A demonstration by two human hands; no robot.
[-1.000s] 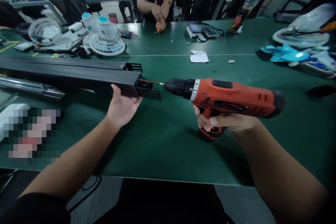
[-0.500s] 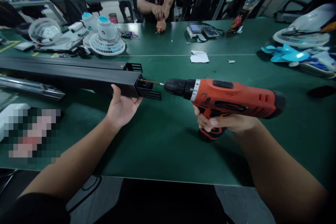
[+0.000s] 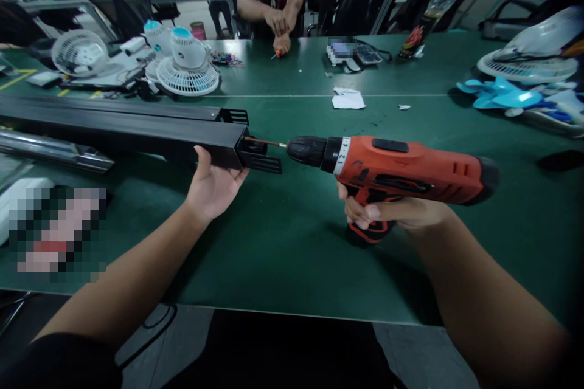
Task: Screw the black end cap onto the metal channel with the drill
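My right hand (image 3: 381, 213) grips an orange and black cordless drill (image 3: 410, 169) by its handle, the chuck pointing left. A long thin bit (image 3: 269, 142) runs from the chuck to the open end of a long black rectangular tube (image 3: 182, 137). Where the bit's tip meets the inside cannot be made out. My left hand (image 3: 214, 188) is closed around the near lower side of the tube's end, thumb on the front face and fingers underneath. Slotted black tabs (image 3: 262, 163) stick out past that end. Behind it lies a second black tube (image 3: 173, 110).
Shiny metal profiles (image 3: 55, 149) lie at the left on the green table (image 3: 292, 255). Fan parts (image 3: 187, 67) stand back left, with blue fan blades (image 3: 502, 94) at right. A bottle (image 3: 424, 24) and paper (image 3: 348, 98) are farther back. Across the table sits a person (image 3: 274, 6).
The whole view has shifted very slightly. Both hands, the drill and the tube keep the same arrangement, with the bit still at the tube's end.
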